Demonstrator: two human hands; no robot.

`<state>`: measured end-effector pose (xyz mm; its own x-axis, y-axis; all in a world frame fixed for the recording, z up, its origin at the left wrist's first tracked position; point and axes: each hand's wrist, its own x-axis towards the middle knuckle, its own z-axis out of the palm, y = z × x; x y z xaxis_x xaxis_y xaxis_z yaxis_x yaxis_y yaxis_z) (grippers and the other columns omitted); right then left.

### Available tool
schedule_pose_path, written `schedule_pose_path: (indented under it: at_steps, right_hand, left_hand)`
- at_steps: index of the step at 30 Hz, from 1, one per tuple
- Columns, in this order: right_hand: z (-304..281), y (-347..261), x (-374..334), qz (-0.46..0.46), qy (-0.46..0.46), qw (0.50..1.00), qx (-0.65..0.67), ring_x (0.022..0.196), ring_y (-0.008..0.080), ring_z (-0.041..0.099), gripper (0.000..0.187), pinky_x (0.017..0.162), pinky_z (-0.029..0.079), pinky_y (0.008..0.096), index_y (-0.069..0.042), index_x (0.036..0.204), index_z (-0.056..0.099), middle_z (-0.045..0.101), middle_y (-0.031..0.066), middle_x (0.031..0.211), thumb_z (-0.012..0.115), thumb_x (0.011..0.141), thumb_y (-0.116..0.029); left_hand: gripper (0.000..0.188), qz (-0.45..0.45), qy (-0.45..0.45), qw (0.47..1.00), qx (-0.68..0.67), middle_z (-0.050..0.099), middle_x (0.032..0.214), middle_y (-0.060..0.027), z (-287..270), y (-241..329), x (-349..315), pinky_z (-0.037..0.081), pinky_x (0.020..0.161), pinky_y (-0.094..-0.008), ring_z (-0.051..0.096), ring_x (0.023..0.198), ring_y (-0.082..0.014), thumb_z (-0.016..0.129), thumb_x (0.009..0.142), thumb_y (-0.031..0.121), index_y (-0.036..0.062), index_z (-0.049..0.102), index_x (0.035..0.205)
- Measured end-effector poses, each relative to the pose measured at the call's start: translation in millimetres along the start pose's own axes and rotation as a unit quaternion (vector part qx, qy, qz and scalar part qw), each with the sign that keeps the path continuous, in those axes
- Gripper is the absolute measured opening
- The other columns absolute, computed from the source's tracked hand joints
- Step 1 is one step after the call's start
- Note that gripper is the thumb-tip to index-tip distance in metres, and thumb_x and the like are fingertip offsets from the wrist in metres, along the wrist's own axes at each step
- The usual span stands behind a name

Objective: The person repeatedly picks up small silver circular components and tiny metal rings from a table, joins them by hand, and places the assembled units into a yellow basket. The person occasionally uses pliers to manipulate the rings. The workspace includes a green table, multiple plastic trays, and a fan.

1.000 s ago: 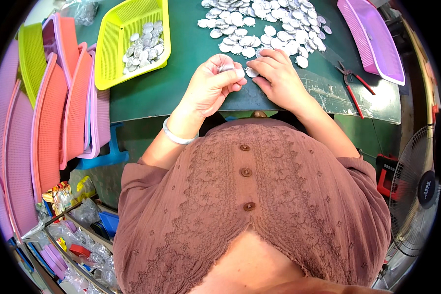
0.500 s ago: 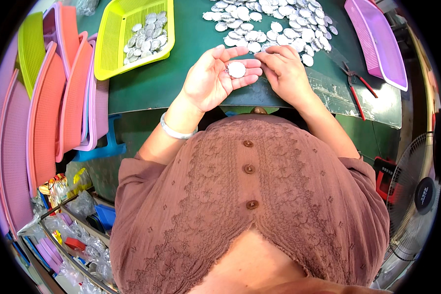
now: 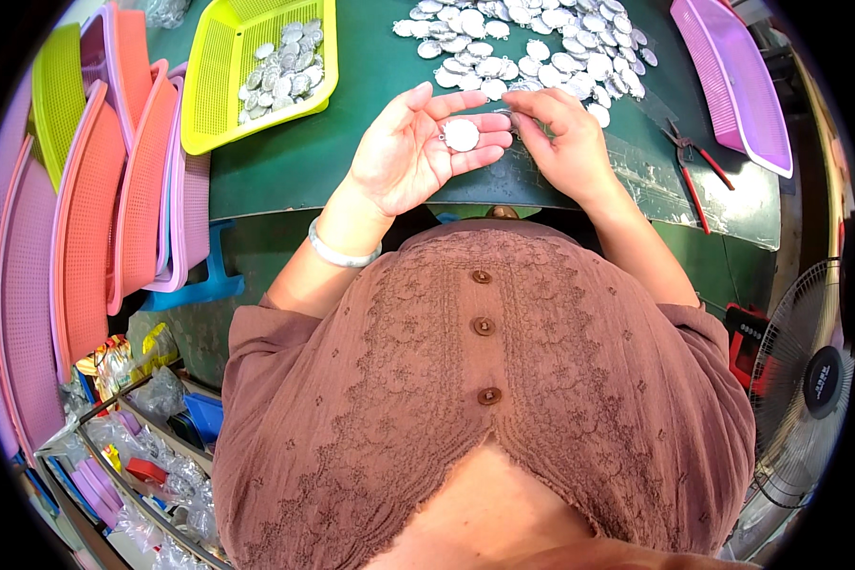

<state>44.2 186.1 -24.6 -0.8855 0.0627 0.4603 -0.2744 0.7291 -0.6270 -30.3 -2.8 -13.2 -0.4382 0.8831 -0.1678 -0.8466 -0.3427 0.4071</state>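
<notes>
My left hand (image 3: pixel 404 157) is held palm up above the table's near edge, its fingers stretched out. Across those fingers rests a round silver-white pendant (image 3: pixel 461 135) with a small loop at its rim. Close by the left fingertips, my right hand (image 3: pixel 565 138) is closed in a pinch. A small grey piece (image 3: pixel 515 122) shows at its fingertips, too little of it to tell the kind. Beyond both hands lies a heap of similar silver pendants (image 3: pixel 598 66). More round silver pieces (image 3: pixel 283 76) lie inside a yellow-green plastic basket (image 3: pixel 204 104) to the left.
Red-handled pliers (image 3: pixel 693 171) lie on the green table (image 3: pixel 275 180) right of my hands. At the right edge tilts a purple basket (image 3: pixel 736 85). Stacked orange and purple baskets (image 3: pixel 85 228) stand at the left. A fan (image 3: pixel 798 380) is at the lower right.
My right hand has shifted slightly right, and a grey piece now shows at its fingertips. The left hand and its pendant are nearly still.
</notes>
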Motion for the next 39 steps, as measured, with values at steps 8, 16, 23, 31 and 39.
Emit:
schedule_pose_path:
  at_steps: [8, 16, 23, 31, 39]
  right_hand:
    - [-5, -4, 0, 0.213, -0.039, 0.933, 0.287, 0.071, 0.0103, 0.061, 0.022, 0.061, 0.046, 0.0225, -0.001, 0.102, 0.06, 0.063, 0.0037, 0.077, 0.058, 0.081, -0.009]
    - [-11, -16, 3, 0.297, -0.082, 0.828, 0.469, 0.065, 0.0112, 0.061, 0.025, 0.059, 0.046, 0.0206, 0.006, 0.104, 0.055, 0.062, 0.0068, 0.079, 0.056, 0.083, -0.008]
    - [-9, -20, 1, 0.26, -0.046, 0.854, 0.448, 0.069, 0.0119, 0.061, 0.025, 0.064, 0.049, 0.023, 0.003, 0.106, 0.055, 0.063, 0.0071, 0.081, 0.056, 0.082, -0.004]
    - [-2, -23, -4, -0.089, 0.067, 0.991, 0.068, 0.075, 0.0235, 0.061, 0.039, 0.066, 0.05, 0.03, -0.007, 0.105, 0.056, 0.063, 0.0073, 0.085, 0.066, 0.069, 0.001]
    - [0, -22, -7, -0.075, 0.049, 0.991, 0.103, 0.078, 0.0241, 0.06, 0.042, 0.068, 0.049, 0.0311, -0.006, 0.107, 0.055, 0.062, 0.0079, 0.088, 0.066, 0.068, 0.003]
  left_hand:
    - [0.035, 0.036, 0.109, 0.977, 0.179, 0.06, 0.095, -0.0144, -1, -2, -2, 0.049, 0.075, -0.0301, 0.06, 0.085, -0.0222, 0.046, 0.09, 0.023, -0.0032, 0.049, 0.113]
    - [0.013, 0.021, 0.128, 0.96, 0.25, 0.061, 0.082, -0.007, 6, -13, 3, 0.046, 0.06, -0.0217, 0.058, 0.07, -0.0131, 0.055, 0.085, 0.008, 0.0021, 0.054, 0.096]
    - [0.013, 0.034, 0.127, 0.965, 0.229, 0.061, 0.084, -0.0083, 3, -13, 5, 0.049, 0.063, -0.0228, 0.06, 0.072, -0.0142, 0.054, 0.085, 0.007, 0.0005, 0.054, 0.097]
    - [0.03, 0.082, 0.115, 0.978, 0.154, 0.056, 0.109, -0.0174, 6, -17, 5, 0.05, 0.084, -0.0344, 0.059, 0.093, -0.0227, 0.043, 0.09, 0.009, -0.0077, 0.048, 0.115]
    - [0.033, 0.076, 0.091, 0.984, 0.13, 0.053, 0.113, -0.0186, 4, -13, 1, 0.048, 0.089, -0.0396, 0.056, 0.098, -0.0259, 0.038, 0.091, 0.009, -0.01, 0.046, 0.117]
